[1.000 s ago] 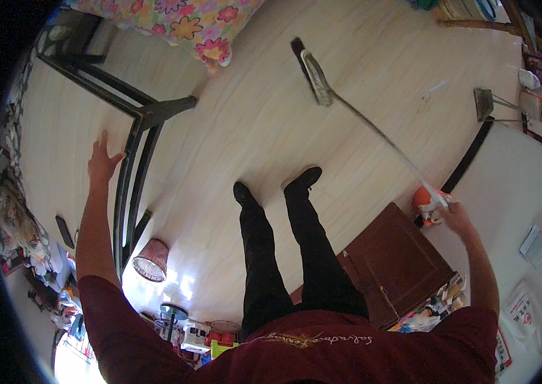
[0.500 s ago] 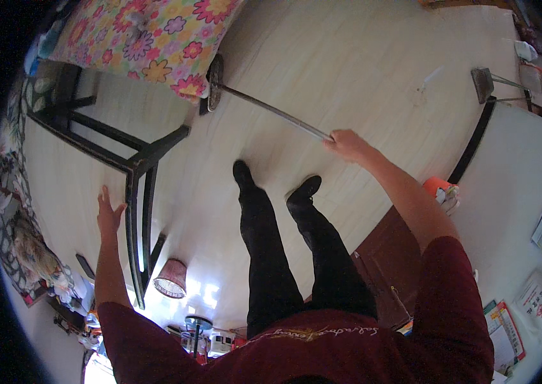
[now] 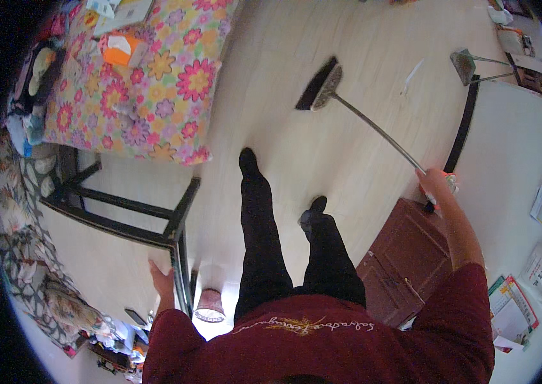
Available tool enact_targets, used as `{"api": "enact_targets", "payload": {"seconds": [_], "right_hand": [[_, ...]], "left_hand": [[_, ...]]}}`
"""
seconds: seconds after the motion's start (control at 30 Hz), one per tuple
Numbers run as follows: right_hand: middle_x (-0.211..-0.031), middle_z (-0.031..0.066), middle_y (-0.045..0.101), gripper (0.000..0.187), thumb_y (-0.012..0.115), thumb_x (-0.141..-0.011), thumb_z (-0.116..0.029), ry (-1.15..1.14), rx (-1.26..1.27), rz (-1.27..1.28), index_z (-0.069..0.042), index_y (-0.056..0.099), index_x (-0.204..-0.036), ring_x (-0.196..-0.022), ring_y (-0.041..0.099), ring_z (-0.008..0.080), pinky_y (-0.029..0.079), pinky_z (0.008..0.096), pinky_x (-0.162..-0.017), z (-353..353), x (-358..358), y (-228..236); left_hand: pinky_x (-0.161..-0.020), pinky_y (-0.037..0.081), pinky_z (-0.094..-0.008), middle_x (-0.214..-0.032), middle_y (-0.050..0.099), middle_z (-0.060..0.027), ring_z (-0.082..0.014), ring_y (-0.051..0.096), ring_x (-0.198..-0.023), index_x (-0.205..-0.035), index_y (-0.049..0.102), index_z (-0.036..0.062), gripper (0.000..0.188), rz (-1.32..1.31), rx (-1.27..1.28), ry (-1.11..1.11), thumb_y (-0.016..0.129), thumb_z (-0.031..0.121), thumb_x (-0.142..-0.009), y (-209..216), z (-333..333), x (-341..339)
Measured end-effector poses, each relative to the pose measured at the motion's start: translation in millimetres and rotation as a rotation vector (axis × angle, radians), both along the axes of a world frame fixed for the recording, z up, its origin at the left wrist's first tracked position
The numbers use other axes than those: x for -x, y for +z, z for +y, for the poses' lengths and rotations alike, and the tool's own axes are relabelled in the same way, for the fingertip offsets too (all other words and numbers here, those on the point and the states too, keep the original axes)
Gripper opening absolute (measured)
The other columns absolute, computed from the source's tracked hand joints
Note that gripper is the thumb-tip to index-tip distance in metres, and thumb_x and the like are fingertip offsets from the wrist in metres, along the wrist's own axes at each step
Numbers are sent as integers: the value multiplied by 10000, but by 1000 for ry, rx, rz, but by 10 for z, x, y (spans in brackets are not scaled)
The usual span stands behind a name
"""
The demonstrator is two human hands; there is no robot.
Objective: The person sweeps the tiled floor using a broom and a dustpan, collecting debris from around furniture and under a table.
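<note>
My right hand (image 3: pixel 436 184) is closed around the end of a broom's thin metal handle (image 3: pixel 380 132). The broom head (image 3: pixel 330 87), grey with dark bristles, sits on the pale floor ahead of my feet, turned at a slant. My left hand (image 3: pixel 163 281) is held low at the left, fingers apart and nothing in it. It lies over or against the edge of a black-framed table (image 3: pixel 108 230) with a pale top; whether it presses on it, I cannot tell.
A table with a flowered cloth (image 3: pixel 181 70) stands at far left, bearing an orange tissue box (image 3: pixel 120 51). A long-handled dustpan (image 3: pixel 463 66) stands far right by a white surface (image 3: pixel 514 147). A brown cabinet (image 3: pixel 405 256) and a lampshade-like basket (image 3: pixel 210 305) are near my legs.
The broom head has swung right, away from the flowered cloth's edge, as my right hand moved right and nearer. My left hand has shifted right and nearer; more of the clothed table shows.
</note>
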State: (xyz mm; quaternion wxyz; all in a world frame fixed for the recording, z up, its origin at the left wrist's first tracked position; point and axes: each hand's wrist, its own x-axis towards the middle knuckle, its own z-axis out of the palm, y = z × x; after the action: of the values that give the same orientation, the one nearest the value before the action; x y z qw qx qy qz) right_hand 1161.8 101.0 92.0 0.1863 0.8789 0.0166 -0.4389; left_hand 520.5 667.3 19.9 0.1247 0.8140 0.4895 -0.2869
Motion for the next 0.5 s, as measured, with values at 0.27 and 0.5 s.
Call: {"api": "enact_targets", "payload": {"seconds": [0.27,0.5], "right_hand": [[-772,211,565,463,357,-851,-390,210,-282,-28,29,550,-889,-738,553,367,435,450,-700,741,140,-67],[-882,191,577,500,311,-847,-434,63,-431,83,-4,564,-872,-856,543,351,423,455,-747,2246,-348,-1023]], "left_hand": [[-718,441,-417,-866,561,-255,-382,545,-826,-853,576,-42,559,378,373,-58,588,482,-663,-122,482,-771],[-523,478,-300,-661,534,-61,-194,550,-551,-840,552,12,167,-142,709,371,514,153,-757,-29,-27,-1916]]}}
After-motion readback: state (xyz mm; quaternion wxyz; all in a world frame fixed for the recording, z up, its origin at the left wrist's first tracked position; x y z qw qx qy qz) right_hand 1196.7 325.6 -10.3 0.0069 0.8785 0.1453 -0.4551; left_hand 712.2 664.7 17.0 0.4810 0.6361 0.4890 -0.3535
